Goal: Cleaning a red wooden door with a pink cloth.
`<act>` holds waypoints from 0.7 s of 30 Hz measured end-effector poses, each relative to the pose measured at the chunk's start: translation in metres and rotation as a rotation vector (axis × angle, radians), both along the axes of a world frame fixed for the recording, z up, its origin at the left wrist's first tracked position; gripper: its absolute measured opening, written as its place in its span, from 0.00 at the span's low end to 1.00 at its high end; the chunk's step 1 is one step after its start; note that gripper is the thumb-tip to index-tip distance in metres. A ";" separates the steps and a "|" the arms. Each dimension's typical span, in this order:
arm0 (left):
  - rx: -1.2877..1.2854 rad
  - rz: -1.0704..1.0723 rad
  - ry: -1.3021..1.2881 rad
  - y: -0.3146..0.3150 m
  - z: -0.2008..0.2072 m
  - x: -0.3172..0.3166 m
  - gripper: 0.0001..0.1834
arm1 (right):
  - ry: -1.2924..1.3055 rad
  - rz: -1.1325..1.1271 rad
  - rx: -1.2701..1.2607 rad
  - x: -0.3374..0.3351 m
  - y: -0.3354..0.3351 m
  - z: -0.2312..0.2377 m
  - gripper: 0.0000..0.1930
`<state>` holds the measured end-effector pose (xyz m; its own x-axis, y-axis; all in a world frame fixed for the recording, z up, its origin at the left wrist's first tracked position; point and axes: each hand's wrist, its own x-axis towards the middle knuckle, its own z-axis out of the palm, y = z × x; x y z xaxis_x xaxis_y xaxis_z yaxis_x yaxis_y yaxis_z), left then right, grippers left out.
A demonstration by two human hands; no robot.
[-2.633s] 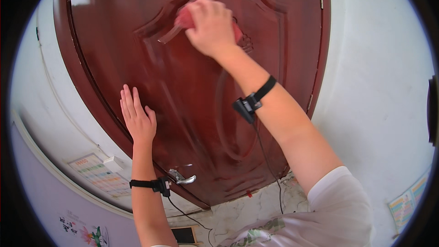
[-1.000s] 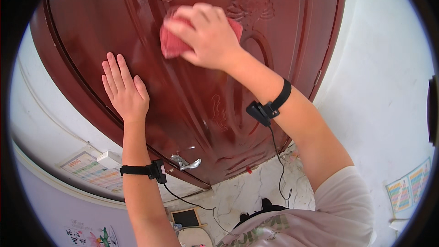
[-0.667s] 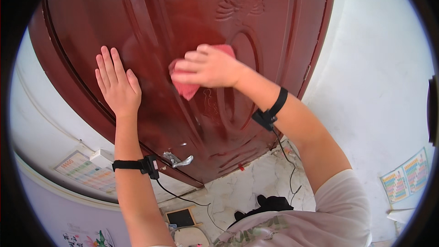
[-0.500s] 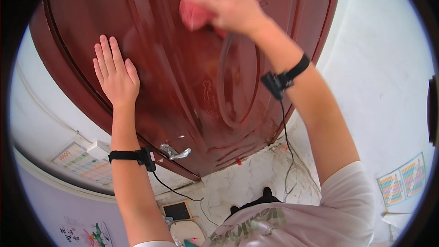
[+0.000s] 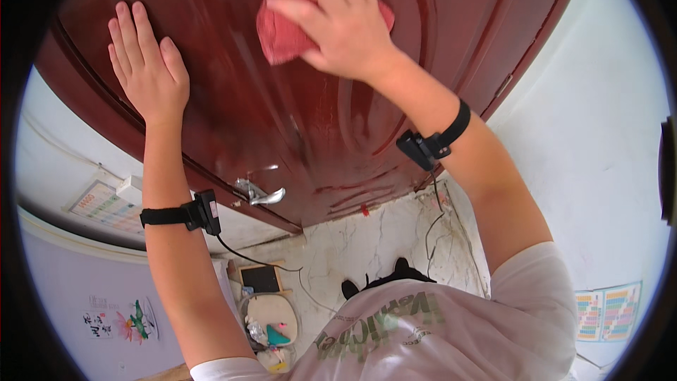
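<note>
A dark red panelled door (image 5: 240,109) with raised oval mouldings fills the upper view. Against its surface my right hand (image 5: 345,25) presses a red cloth (image 5: 282,35), which bunches out on both sides of the fingers. My left hand (image 5: 149,74) lies flat on the left part of the door, fingers stretched out, with nothing in it. Below that hand a silver lever handle (image 5: 264,195) sticks out near the door's edge. Each forearm wears a black strap with a small device (image 5: 423,147) and a cable.
White walls (image 5: 564,148) flank the door. A small white box (image 5: 130,189) and a coloured chart (image 5: 106,206) are on the left wall. Lower down stand a small black board (image 5: 261,279) and a pale stool-like surface (image 5: 273,310) with small items, on a marbled floor (image 5: 331,257).
The right hand and cloth have moved slightly left and down across the door. The left hand has shifted up and left, still flat. The view has moved a little too.
</note>
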<state>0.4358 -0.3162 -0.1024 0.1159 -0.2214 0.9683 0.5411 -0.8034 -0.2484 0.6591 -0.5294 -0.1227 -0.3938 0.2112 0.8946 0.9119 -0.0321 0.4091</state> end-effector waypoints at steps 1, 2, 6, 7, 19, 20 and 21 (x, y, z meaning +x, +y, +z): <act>-0.005 0.013 0.014 0.000 0.001 -0.003 0.33 | 0.008 0.012 0.004 -0.003 0.005 -0.025 0.33; -0.003 0.014 0.014 0.001 0.000 -0.002 0.33 | 0.012 0.013 -0.010 -0.004 0.008 -0.051 0.32; -0.012 0.021 0.019 0.003 -0.004 -0.002 0.33 | -0.040 -0.025 -0.119 -0.015 0.012 -0.148 0.25; -0.010 0.021 0.023 0.003 -0.005 -0.002 0.33 | -0.068 -0.028 -0.165 -0.016 0.010 -0.169 0.25; -0.034 0.045 0.041 0.002 -0.003 -0.006 0.35 | -0.331 -0.082 -0.456 -0.007 -0.011 -0.194 0.18; -0.047 0.051 0.046 0.002 -0.004 -0.008 0.35 | -0.305 -0.080 -0.392 -0.004 -0.013 -0.164 0.19; -0.030 0.044 0.028 0.000 -0.003 -0.010 0.35 | -0.322 -0.062 -0.287 0.003 -0.013 -0.132 0.20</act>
